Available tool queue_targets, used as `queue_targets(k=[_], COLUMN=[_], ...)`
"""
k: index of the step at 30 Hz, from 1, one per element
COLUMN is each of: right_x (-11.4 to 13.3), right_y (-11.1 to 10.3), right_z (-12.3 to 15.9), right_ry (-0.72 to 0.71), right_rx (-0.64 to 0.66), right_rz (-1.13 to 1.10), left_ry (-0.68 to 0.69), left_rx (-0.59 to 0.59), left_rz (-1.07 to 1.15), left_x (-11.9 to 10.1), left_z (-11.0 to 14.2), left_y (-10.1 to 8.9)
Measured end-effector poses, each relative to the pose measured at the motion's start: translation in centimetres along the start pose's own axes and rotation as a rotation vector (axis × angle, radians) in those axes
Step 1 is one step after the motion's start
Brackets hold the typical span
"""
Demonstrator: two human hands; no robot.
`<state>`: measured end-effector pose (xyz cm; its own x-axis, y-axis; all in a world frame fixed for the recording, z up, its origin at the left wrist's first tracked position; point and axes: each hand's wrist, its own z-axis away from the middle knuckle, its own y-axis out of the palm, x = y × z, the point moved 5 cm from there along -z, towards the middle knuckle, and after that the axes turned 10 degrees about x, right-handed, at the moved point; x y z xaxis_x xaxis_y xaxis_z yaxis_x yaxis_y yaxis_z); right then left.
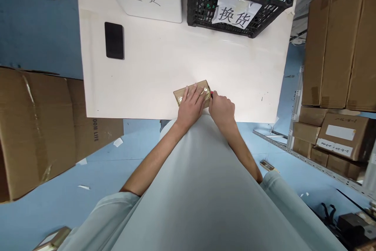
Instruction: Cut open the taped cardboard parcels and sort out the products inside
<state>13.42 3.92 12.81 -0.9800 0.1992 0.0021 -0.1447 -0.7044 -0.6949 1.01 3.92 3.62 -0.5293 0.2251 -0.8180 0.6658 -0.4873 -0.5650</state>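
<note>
A small flat cardboard box (204,85), wrapped in shiny clear tape, lies at a slant by the front edge of the white table (141,82). My left hand (190,105) rests flat on top of it with the fingers stretched out. At the box's right end, my right hand (222,111) is closed round a small red tool (211,94). Only a bit of red shows past its fingers, so the tool's kind stays hidden. The tool's tip seems to meet the box's end.
A dark phone (114,40) lies at the table's left. Along the back stand a white bin (155,6) and a black crate (202,10) of small boxes. A large carton (53,125) is on the left; stacked cartons (337,47) fill the right-hand shelf.
</note>
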Motion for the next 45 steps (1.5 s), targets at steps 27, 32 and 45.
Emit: queue_targets(k=[27,32,45], right_x=[-1.2,-1.0,-4.1], right_y=[2.2,2.3,5.0], right_z=[2.2,2.5,-4.3], right_ry=[0.035,0.036,-0.142], right_rx=[0.041,0.036,-0.026], right_rz=[-0.009,0.004,-0.558], left_ry=[0.033,0.059,0.031], left_rx=[-0.007,-0.007,-0.127], left_rz=[-0.193,-0.167,-0.154], left_x=[-0.2,-0.2,4.7], left_z=[0.4,0.5,7.0], left_y=[0.3,0.0,-4.9])
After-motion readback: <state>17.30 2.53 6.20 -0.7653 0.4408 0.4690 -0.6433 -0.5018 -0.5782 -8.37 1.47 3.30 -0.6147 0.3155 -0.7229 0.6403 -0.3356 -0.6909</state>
